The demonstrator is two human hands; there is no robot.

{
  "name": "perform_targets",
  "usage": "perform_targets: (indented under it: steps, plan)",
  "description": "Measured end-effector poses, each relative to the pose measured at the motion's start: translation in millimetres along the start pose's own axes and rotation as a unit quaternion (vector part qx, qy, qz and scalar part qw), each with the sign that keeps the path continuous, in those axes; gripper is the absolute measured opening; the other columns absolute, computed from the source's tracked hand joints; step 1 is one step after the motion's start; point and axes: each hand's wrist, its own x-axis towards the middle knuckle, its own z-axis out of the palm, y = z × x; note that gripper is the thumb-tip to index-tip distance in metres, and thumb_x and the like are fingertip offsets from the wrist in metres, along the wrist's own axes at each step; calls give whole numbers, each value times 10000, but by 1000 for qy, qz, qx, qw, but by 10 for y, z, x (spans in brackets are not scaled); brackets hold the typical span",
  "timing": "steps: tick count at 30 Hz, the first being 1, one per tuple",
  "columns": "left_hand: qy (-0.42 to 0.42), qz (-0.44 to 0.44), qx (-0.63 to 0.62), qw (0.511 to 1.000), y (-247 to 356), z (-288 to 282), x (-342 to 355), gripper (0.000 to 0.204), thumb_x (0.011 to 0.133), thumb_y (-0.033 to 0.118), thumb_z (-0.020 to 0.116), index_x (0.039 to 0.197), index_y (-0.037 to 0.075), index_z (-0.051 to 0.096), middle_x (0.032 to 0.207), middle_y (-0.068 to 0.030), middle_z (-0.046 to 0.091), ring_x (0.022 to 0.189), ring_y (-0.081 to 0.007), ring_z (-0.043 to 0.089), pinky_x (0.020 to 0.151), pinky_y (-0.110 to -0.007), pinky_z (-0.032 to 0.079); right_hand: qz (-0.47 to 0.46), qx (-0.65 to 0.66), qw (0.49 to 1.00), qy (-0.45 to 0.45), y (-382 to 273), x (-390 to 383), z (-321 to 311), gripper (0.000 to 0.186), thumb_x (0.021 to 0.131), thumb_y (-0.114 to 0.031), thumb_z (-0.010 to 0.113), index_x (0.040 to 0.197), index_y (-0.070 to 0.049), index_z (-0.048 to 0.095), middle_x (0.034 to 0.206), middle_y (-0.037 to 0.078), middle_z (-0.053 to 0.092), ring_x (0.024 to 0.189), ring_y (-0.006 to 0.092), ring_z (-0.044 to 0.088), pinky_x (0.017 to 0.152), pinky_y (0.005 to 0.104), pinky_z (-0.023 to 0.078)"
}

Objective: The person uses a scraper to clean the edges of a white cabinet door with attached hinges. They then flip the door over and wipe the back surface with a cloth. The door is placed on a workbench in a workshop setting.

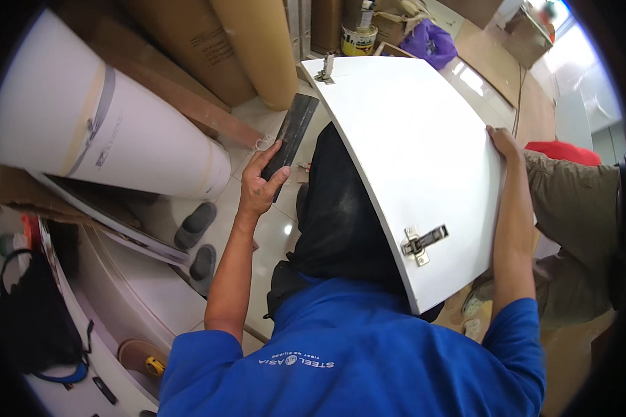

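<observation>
A white cabinet door point(417, 146) lies tilted across my lap. Two metal hinges are fixed along its left side: an upper hinge point(325, 71) near the far corner and a lower hinge point(423, 243) near my body. My right hand point(506, 144) is wrapped round the door's right edge, its fingertips on the white face. To the left of the door, my left hand point(263, 182) grips a long, flat black block point(293, 135), thumb on one side and fingers on the other. The block is held up off the floor, apart from the door.
Left stand a large white roll point(146, 132) and a brown cardboard roll point(257, 48). Grey slippers point(196, 226) lie on the tiled floor. A paint can point(359, 40) and purple bag point(430, 43) sit beyond the door. Another person's trousered leg point(574, 205) is close on the right.
</observation>
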Motion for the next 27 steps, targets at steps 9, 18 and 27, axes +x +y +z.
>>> perform_targets:
  steps: [9,18,27]
  plan:
    - [-81,68,82,991,153,63,81,612,847,175,873,1421,62,693,1100,-148,680,1000,-275,672,919,-357,524,-30,91,990,103,-171,-230,71,723,1066,-613,513,1151,55,778,1090,284,773,1049,393,751,987,455,530]
    - [-113,75,53,989,105,335,1106,561,905,233,849,1413,54,695,1137,-101,684,1071,-210,657,993,-337,500,-47,60,987,140,-296,-279,-39,734,1064,-628,515,1104,52,786,1070,293,767,1038,405,746,973,456,532]
    - [-103,124,143,976,57,75,574,591,853,190,864,1397,29,698,1135,-126,683,1071,-251,656,1000,-339,495,-87,61,985,134,-272,-236,-86,700,1064,-603,535,1052,49,788,969,276,770,939,402,753,908,463,547]
